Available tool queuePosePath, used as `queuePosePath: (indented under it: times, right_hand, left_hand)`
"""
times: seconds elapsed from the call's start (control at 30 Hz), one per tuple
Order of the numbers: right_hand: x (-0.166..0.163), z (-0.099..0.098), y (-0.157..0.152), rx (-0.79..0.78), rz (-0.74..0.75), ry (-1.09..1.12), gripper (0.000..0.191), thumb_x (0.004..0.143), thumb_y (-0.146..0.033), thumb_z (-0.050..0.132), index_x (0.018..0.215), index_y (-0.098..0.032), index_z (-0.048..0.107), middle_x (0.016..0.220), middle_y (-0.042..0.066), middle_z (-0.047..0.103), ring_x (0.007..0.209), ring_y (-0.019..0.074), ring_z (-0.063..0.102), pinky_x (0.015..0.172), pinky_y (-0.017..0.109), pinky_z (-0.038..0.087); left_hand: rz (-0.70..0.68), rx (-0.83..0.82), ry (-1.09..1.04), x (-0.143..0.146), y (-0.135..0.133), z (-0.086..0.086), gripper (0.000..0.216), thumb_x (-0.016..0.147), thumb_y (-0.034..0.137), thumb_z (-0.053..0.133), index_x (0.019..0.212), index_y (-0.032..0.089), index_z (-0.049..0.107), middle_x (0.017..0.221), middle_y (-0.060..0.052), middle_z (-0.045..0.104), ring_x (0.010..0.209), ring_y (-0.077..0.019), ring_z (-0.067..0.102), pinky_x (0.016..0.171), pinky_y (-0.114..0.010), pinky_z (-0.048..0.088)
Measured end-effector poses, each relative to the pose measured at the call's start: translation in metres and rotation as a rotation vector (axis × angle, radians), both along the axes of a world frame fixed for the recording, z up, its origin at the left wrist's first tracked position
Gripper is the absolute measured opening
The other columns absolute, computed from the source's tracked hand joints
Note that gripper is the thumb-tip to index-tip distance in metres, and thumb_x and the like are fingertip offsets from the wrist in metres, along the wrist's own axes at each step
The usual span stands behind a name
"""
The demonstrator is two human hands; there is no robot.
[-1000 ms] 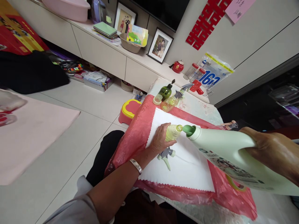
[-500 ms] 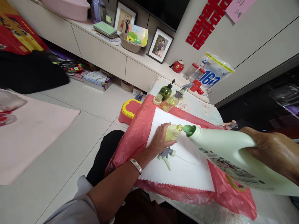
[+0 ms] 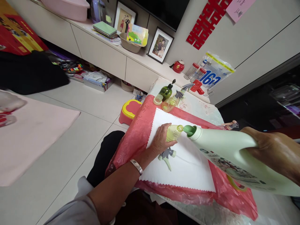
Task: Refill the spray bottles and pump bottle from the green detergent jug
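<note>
My left hand is wrapped round a small yellowish bottle that stands uncapped on a white cloth. My right hand grips the handle end of a large pale green jug, tipped so that its green spout sits right beside the small bottle's mouth. A grey-green spray head lies loose on the cloth just below my left hand.
The cloth lies on a pink plastic sheet over a small table. At the table's far end stand a dark green pump bottle, a small spray bottle and a cap. A yellow and pink stool sits on the tiled floor.
</note>
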State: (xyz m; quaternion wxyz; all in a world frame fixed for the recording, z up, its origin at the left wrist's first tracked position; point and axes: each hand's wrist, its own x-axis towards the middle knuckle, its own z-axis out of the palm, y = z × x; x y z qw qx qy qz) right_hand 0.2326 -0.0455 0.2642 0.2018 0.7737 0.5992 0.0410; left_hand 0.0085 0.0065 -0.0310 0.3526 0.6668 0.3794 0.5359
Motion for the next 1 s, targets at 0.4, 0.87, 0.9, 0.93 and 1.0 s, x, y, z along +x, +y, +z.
queuePosePath:
  times: [0.4, 0.87, 0.9, 0.93, 1.0]
  right_hand:
    - [-0.007, -0.001, -0.002, -0.019, -0.016, -0.054, 0.050, 0.062, -0.038, 0.052, 0.111, -0.039, 0.062, 0.070, 0.003, 0.063, 0.061, 0.0226, 0.063, 0.053, 0.031, 0.037]
    - [0.004, -0.008, -0.001, 0.045, 0.064, 0.037, 0.039, 0.057, -0.031, 0.052, 0.093, -0.034, 0.066, 0.063, 0.001, 0.064, 0.057, 0.0221, 0.063, 0.053, 0.031, 0.040]
    - [0.008, -0.011, -0.001, 0.056, 0.084, 0.041, 0.038, 0.057, -0.031, 0.052, 0.093, -0.033, 0.066, 0.063, 0.000, 0.065, 0.057, 0.0219, 0.063, 0.054, 0.032, 0.042]
    - [0.012, -0.015, -0.002, 0.071, 0.103, 0.046, 0.038, 0.058, -0.030, 0.051, 0.093, -0.032, 0.065, 0.064, -0.001, 0.065, 0.058, 0.0213, 0.063, 0.056, 0.031, 0.043]
    - [0.020, -0.024, -0.003, 0.089, 0.135, 0.069, 0.038, 0.061, -0.029, 0.049, 0.096, -0.032, 0.064, 0.066, -0.002, 0.067, 0.060, 0.0193, 0.064, 0.059, 0.030, 0.044]
  left_hand:
    - [0.000, -0.012, 0.004, 0.000, 0.000, 0.001, 0.086, 0.067, 0.024, 0.084, 0.140, 0.022, 0.038, 0.137, -0.014, 0.053, 0.128, -0.0345, 0.052, 0.110, -0.054, 0.042]
    - [-0.006, -0.003, -0.011, 0.000, 0.002, -0.002, 0.085, 0.067, 0.026, 0.083, 0.139, 0.022, 0.037, 0.136, -0.015, 0.052, 0.127, -0.0348, 0.052, 0.110, -0.054, 0.041]
    - [-0.009, -0.006, -0.015, 0.000, 0.001, -0.002, 0.085, 0.067, 0.026, 0.083, 0.139, 0.022, 0.037, 0.137, -0.015, 0.052, 0.127, -0.0348, 0.052, 0.110, -0.054, 0.040]
    - [-0.009, -0.012, -0.017, 0.000, 0.001, -0.001, 0.085, 0.067, 0.026, 0.082, 0.139, 0.022, 0.037, 0.137, -0.015, 0.052, 0.128, -0.0348, 0.052, 0.110, -0.054, 0.040]
    - [-0.002, -0.033, -0.022, -0.001, 0.000, 0.001, 0.084, 0.068, 0.026, 0.081, 0.139, 0.022, 0.038, 0.136, -0.015, 0.051, 0.128, -0.0345, 0.051, 0.111, -0.054, 0.040]
